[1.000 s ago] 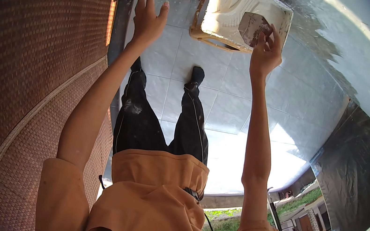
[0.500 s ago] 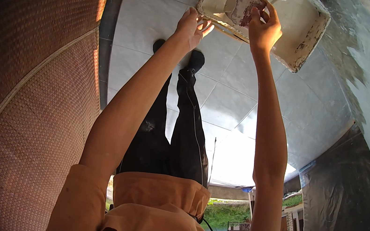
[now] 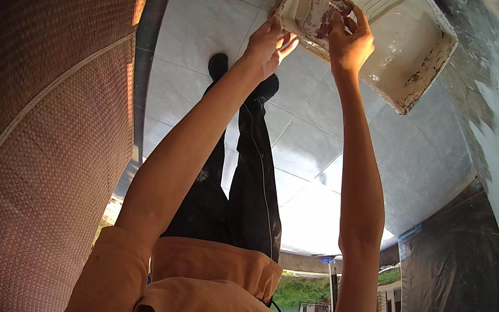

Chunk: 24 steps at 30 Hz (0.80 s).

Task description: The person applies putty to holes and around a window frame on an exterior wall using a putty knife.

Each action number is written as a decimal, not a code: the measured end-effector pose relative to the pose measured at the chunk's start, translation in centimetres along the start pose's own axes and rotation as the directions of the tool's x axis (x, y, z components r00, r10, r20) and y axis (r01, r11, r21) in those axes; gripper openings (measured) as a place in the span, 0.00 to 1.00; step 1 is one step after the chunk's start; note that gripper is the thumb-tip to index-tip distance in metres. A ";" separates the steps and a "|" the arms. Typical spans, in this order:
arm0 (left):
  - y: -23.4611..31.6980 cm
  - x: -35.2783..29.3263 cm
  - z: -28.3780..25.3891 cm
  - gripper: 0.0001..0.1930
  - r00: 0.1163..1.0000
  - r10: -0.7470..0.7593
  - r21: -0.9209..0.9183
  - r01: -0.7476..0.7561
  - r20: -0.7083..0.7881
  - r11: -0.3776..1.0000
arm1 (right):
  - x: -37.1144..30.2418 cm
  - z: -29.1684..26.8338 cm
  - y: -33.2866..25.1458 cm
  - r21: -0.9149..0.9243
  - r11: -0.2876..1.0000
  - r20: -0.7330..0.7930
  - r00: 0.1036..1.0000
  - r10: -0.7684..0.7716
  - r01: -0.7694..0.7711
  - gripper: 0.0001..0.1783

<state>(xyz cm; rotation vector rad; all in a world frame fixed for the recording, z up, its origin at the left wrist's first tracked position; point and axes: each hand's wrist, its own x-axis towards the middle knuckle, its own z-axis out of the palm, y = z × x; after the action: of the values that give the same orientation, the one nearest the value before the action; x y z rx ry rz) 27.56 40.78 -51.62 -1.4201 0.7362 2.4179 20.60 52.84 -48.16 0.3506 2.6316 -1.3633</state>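
A cream paint tray (image 3: 422,84), its rim chipped and caked with dried paint, lies at the top of the head view. At its near left corner, my left hand (image 3: 268,47) grips the rim, the other fingers partly curled below it. My right hand (image 3: 351,46) reaches over the tray's near side, with thumb and fingers pinched on a flat, paint-smeared scraper-like piece (image 3: 320,14). This piece has angled edges and reddish-brown and whitish patches. It is over the tray's left part; whether it touches the bottom I cannot tell.
Grey floor tiles (image 3: 304,132) lie under the tray and my feet. A woven brown panel (image 3: 53,147) stands along the left. On the right are a wall with patchy grey paint (image 3: 491,113) and a dark sheet (image 3: 457,268).
The tray appears slightly lower and further right in view. My left hand has shifted right with its corner; my right hand and the piece sit slightly further left and lower.
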 end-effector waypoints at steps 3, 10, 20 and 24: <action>-0.2 0.1 -0.1 0.11 1.000 -0.018 -0.013 0.018 0.003 1.000 | 0.0 0.7 0.4 -0.027 0.995 -0.047 0.994 -0.096 0.095 0.20; -0.3 0.1 -0.1 0.15 0.999 -0.029 -0.044 0.029 -0.014 0.999 | -0.7 2.0 1.3 0.090 0.993 -0.049 0.996 0.076 -0.072 0.21; 1.7 -2.7 -1.8 0.33 0.995 0.013 0.275 -0.039 0.095 0.961 | -0.5 0.1 1.2 0.653 0.655 0.236 0.924 0.301 -0.380 0.23; 5.6 -5.3 -0.7 0.34 0.982 0.185 0.404 -0.186 0.042 0.896 | -2.2 -2.6 -2.6 0.760 0.550 0.268 0.938 0.219 -0.346 0.24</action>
<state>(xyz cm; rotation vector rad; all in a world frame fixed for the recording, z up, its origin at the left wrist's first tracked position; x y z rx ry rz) 28.22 35.86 -45.67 -1.2224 1.3389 2.2126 21.91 53.21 -44.08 0.7086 1.5596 -2.2598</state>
